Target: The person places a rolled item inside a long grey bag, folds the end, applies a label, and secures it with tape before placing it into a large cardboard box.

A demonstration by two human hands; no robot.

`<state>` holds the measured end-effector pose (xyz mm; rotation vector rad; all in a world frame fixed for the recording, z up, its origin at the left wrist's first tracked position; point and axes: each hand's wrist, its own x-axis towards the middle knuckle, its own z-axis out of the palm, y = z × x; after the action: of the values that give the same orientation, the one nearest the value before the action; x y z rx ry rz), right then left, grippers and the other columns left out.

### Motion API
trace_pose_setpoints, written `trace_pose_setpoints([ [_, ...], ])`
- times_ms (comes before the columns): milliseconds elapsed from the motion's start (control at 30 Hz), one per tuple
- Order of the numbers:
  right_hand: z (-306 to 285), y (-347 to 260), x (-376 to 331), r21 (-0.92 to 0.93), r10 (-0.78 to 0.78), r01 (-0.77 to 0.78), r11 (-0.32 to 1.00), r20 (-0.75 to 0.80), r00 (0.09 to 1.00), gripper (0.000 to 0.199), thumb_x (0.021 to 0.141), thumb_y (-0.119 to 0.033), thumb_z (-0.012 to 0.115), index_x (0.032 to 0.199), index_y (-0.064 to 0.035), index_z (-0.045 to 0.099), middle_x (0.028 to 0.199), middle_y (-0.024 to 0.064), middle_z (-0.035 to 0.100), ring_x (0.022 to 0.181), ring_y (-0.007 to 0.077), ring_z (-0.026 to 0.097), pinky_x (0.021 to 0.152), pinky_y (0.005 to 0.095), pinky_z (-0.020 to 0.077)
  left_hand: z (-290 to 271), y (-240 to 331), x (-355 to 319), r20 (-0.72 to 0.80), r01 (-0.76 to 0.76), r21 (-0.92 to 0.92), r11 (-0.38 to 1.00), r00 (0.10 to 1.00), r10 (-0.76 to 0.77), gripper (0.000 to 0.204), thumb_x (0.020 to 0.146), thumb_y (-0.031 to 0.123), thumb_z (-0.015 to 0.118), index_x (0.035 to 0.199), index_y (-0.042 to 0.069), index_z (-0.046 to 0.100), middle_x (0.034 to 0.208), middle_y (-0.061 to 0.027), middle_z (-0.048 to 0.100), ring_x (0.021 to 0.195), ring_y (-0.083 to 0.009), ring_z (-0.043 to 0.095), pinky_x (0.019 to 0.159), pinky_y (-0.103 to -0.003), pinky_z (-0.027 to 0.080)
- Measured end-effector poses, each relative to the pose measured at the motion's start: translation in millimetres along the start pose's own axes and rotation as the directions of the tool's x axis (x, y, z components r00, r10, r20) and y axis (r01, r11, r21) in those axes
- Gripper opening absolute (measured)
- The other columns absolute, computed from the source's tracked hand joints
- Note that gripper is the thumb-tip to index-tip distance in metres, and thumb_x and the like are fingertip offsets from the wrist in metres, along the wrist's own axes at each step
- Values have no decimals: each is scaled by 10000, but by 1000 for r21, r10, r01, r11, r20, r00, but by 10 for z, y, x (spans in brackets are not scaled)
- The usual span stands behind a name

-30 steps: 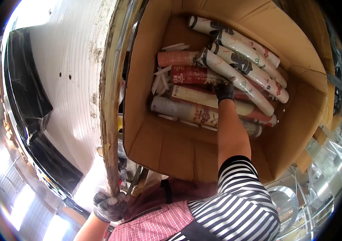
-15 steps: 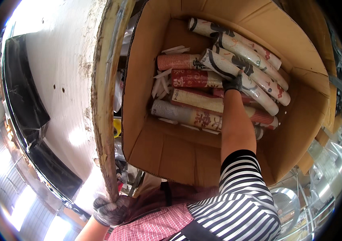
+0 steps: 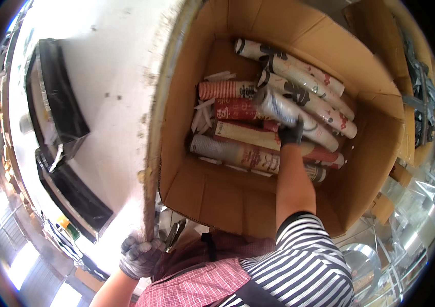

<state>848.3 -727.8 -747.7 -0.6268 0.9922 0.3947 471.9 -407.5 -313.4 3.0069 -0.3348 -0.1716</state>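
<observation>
My right hand [image 3: 291, 134], in a dark glove, reaches into a deep cardboard box [image 3: 227, 197] and grips a pale plastic-wrapped sleeve of stacked paper cups [image 3: 280, 109]. That sleeve is smeared by motion and lies slantwise above the others. Around it are white patterned cup sleeves [image 3: 309, 105] towards the back right, and red ones [image 3: 235, 109] and a grey ribbed one [image 3: 217, 148] towards the left and front. At the lower left, my left hand [image 3: 139, 257], in a grey glove, is curled around the corner of the white tabletop's worn edge [image 3: 151, 204].
Two black trays or boxes [image 3: 64, 97] lie on the white table [image 3: 110, 66] to the left. White paper strips [image 3: 203, 115] are tucked along the box's left side. Clear plastic wrap [image 3: 411, 220] and more cardboard [image 3: 376, 46] stand to the right.
My right hand has drawn the pale cup sleeve a little nearer and turned it. The view has shifted, so the table takes up more of the left. My left hand stays at the table corner.
</observation>
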Motion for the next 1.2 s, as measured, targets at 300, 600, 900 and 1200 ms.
trace_pose_setpoints([
  [300, -1115, 216, -2149, -108, 100, -84, 991, 152, 983, 691, 900, -412, 540, 1453, -42, 355, 1398, 191, 475, 1235, 395, 490, 1089, 510, 367, -145, 88, -83, -4, 69, -201, 977, 997, -71, 362, 675, 232, 654, 1027, 161, 695, 1152, 3, 649, 1198, -215, 510, 1084, -462, 350],
  [600, 7, -365, -4286, -338, -56, 120, 934, 193, 980, 707, 883, -527, 606, 1426, -106, 440, 1346, 122, 553, 1186, 325, 541, 1035, 455, 428, -273, 94, -72, -239, -42, -230, 972, 971, -14, 292, 733, 200, 642, 1002, 117, 720, 1139, -55, 665, 1165, -280, 558, 1050, -466, 396],
  [900, 940, 574, -7106, -524, -9, 508, 683, 690, 724, 679, 829, -414, 668, 1336, -19, 450, 1215, 130, 552, 1069, 271, 551, 961, 406, 466, -1036, 850, -782, 15, 12, -1000, -11, 970, -244, 646, 922, 453, 618, 1424, 102, 414, 1403, -169, 474, 1341, -322, 402, 1125, -440, 320],
  [1200, 1193, 2455, -8007, 159, 209, 980, -116, 969, -133, 535, 821, -289, 735, 1199, 11, 505, 1092, 199, 583, 933, 322, 594, 802, 412, 514, -1366, 993, -2465, -389, -268, -920, 285, 557, -734, 1108, 783, 169, 808, 1523, 12, -1, 1369, -180, 484, 1189, -246, 556, 994, -395, 489],
])
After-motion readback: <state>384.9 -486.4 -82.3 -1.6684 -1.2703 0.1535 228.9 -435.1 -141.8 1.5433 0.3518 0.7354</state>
